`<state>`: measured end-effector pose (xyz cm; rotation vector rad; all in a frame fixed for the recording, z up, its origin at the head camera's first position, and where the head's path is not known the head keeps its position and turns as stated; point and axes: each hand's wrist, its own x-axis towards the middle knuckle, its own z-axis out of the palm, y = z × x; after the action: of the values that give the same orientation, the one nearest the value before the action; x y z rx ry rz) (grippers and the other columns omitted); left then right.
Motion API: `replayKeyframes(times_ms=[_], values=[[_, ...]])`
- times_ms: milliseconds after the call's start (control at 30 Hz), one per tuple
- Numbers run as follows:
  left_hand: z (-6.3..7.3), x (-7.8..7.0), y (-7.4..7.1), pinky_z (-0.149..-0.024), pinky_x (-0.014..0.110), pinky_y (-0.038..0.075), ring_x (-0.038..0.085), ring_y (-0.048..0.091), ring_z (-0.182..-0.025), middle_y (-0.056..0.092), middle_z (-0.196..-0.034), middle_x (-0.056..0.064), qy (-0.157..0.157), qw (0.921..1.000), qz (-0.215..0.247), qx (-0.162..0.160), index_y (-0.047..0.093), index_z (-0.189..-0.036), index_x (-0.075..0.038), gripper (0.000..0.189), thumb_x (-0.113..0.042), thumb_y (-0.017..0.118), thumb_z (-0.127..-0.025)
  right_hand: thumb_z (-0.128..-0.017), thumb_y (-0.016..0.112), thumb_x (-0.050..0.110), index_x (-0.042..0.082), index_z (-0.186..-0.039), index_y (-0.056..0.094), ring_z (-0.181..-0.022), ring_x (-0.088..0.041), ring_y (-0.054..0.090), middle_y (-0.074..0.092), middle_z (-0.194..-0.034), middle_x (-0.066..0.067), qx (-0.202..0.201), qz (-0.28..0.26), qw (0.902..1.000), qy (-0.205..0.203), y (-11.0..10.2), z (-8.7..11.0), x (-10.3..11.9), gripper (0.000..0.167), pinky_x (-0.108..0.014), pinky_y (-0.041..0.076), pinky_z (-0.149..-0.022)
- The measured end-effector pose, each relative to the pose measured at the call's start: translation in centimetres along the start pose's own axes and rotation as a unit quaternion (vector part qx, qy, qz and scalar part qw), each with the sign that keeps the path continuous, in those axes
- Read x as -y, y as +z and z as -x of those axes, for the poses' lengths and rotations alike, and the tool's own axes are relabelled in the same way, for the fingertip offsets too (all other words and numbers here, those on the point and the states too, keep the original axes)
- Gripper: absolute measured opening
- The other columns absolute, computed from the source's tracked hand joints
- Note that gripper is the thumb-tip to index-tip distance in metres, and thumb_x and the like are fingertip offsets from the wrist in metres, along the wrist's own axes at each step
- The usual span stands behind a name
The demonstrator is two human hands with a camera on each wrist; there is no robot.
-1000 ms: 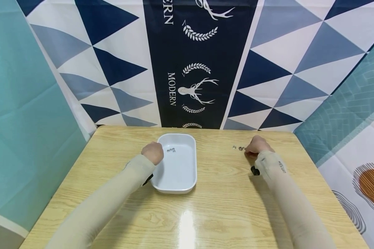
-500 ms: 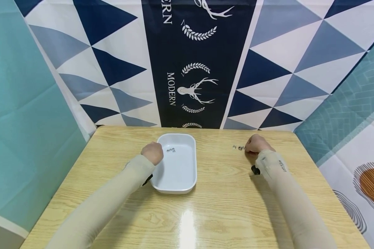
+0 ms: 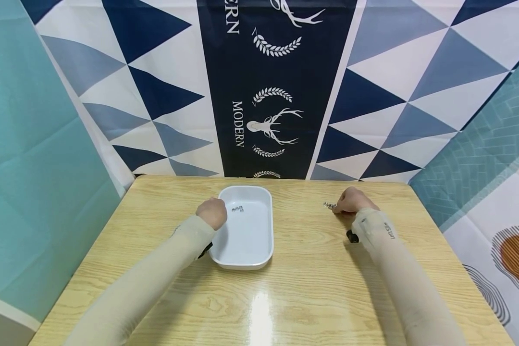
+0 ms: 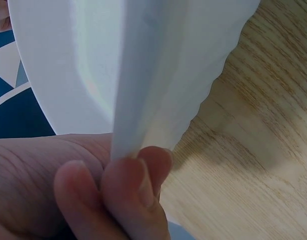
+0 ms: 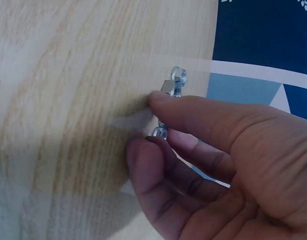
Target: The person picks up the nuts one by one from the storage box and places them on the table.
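At the left side of the white tray (image 3: pixel 246 240), my left hand (image 3: pixel 212 212) grips the rim. In the left wrist view, fingertips (image 4: pixel 128 185) curl against the tray wall (image 4: pixel 153 85). Several small metal nuts (image 3: pixel 238 208) lie inside the tray toward its far left. My right hand (image 3: pixel 353 200) is low over the table at the far right. Its thumb and index finger curl round a shiny metal nut (image 5: pixel 160 132) in the right wrist view; how firmly they pinch it is partly hidden. Other nuts (image 5: pixel 178 75) sit just beyond the thumb.
The wooden table (image 3: pixel 302 269) ends at a patterned fabric backdrop (image 3: pixel 281 120). Fabric panels also stand at the left (image 3: pixel 47 158) and right (image 3: pixel 493 168). Bare table surface lies between the tray and the right hand.
My right hand has shifted slightly left, and the nuts beside its fingers now sit closer together. The left hand and the tray have stayed put.
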<state>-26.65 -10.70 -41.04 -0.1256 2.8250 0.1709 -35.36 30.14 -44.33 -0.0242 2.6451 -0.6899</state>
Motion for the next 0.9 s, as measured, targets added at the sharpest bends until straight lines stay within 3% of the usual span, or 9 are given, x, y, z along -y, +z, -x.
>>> replayKeyframes(times_ms=[233,500,633,767,900], values=[[0.24,-0.02,-0.03,-0.059,0.030,0.059,0.019,0.064,-0.066,0.066,-0.083,0.014,-0.001,1.0000,0.002,-0.006,0.065,-0.127,0.007,0.032,-0.008,0.046,-0.107,-0.089,0.078,0.034,0.010,-0.066,0.066,-0.049,-0.011,0.047,0.054,-0.053,0.003,-0.001,0.011,0.9998,0.018,0.11,-0.14,0.33,0.035,-0.027,0.042,-0.056],[0.24,-0.08,-0.03,-0.057,0.029,0.059,0.018,0.064,-0.063,0.065,-0.079,0.013,0.001,1.0000,0.000,-0.009,0.066,-0.125,0.007,0.031,-0.008,0.046,-0.107,-0.093,0.074,0.034,0.005,-0.073,0.070,-0.050,-0.011,0.049,0.057,-0.055,0.001,-0.005,0.001,0.9997,0.022,0.03,-0.11,0.20,0.035,-0.029,0.045,-0.060],[0.06,-0.13,-0.02,-0.057,0.029,0.058,0.018,0.064,-0.063,0.065,-0.079,0.012,0.000,1.0000,-0.002,-0.005,0.066,-0.125,0.006,0.031,-0.008,0.046,-0.107,-0.095,0.061,0.021,0.011,-0.064,0.063,-0.046,-0.011,0.044,0.052,-0.052,0.003,-0.005,0.006,0.9999,0.007,-0.18,-0.14,-0.04,0.033,-0.029,0.044,-0.060],[0.04,-0.13,-0.07,-0.056,0.029,0.058,0.018,0.064,-0.063,0.064,-0.078,0.012,-0.002,1.0000,0.003,-0.003,0.066,-0.126,0.007,0.031,-0.008,0.047,-0.107,-0.088,0.044,0.009,0.013,-0.060,0.056,-0.043,-0.010,0.037,0.047,-0.049,0.003,-0.009,0.007,0.9999,-0.002,-0.28,-0.24,-0.13,0.031,-0.029,0.041,-0.057],[0.26,-0.04,-0.10,-0.056,0.028,0.057,0.018,0.063,-0.063,0.065,-0.079,0.013,0.001,1.0000,0.007,-0.006,0.065,-0.127,0.008,0.032,-0.008,0.047,-0.107,-0.088,0.041,0.006,0.013,-0.060,0.053,-0.043,-0.010,0.035,0.046,-0.049,0.003,-0.011,0.003,0.9999,-0.011,-0.26,-0.08,-0.05,0.031,-0.029,0.040,-0.056]])
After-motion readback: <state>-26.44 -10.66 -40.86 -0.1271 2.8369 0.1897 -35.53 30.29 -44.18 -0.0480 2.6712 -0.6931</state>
